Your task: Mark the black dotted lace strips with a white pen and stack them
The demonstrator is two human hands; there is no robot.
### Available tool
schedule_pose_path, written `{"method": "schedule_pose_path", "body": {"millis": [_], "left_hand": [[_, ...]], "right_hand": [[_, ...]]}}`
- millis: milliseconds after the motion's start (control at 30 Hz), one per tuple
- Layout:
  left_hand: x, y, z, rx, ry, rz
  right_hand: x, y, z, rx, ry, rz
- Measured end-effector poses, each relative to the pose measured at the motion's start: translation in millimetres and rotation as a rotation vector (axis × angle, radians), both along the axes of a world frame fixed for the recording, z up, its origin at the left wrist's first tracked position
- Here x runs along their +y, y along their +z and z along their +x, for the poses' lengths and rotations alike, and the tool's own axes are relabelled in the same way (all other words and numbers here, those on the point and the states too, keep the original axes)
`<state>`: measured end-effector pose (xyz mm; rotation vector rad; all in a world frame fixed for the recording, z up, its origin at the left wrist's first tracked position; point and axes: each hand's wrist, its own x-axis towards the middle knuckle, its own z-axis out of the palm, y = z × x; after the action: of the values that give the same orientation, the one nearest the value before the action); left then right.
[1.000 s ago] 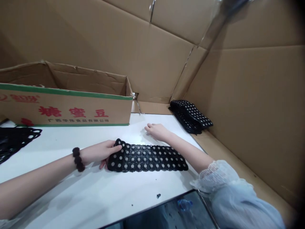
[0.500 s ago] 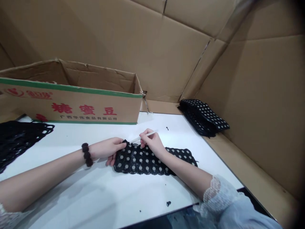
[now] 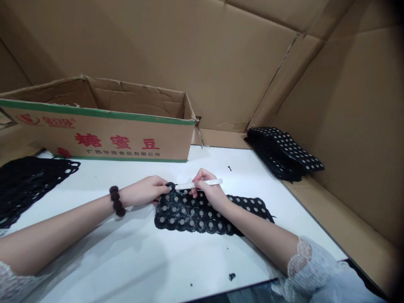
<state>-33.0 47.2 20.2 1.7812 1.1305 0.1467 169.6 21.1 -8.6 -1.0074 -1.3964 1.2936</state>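
A black sheet with rows of pale round dots (image 3: 189, 214) lies on the white table, its lower edge scalloped. My left hand (image 3: 147, 190) pinches the sheet's upper left corner between thumb and fingers. In my right hand (image 3: 210, 189) is a slim white pen-like tool (image 3: 213, 182), held as one holds a pen. Its tip points left and rests at or just over the sheet's top edge, near my left thumb; whether it touches I cannot tell. My right wrist and forearm hide part of the sheet.
Behind my left hand stands an open cardboard box (image 3: 132, 139) with red print. Black netlike pieces (image 3: 28, 183) lie at the left. More dotted black sheets (image 3: 284, 151) are stacked at the back right against cardboard walls. A small black scrap (image 3: 232, 276) is near the table's front edge.
The view has shifted a little, so most things sit further right. The white tool now lies flatter in my right hand. My left hand keeps its pinch on the corner.
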Motion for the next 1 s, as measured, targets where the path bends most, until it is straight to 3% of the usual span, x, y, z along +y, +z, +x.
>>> {"method": "schedule_pose_path", "body": {"millis": [233, 500, 700, 1000], "left_hand": [[1.7, -4.6, -2.4, -0.025, 0.039, -0.031], [-12.4, -7.9, 2.0, 0.018, 0.038, 0.361], [-27.5, -11.8, 7.9, 0.156, 0.069, 0.607], [-32.1, -11.3, 7.1, 0.175, 0.081, 0.666]], "right_hand": [[-2.4, 2.2, -2.3, -0.036, 0.044, 0.030], [-5.6, 8.7, 0.6, -0.150, 0.174, 0.107], [-18.5, 9.9, -5.2, -0.447, 0.217, 0.259], [-28.3, 9.5, -20.2, -0.729, 0.165, 0.516]]}}
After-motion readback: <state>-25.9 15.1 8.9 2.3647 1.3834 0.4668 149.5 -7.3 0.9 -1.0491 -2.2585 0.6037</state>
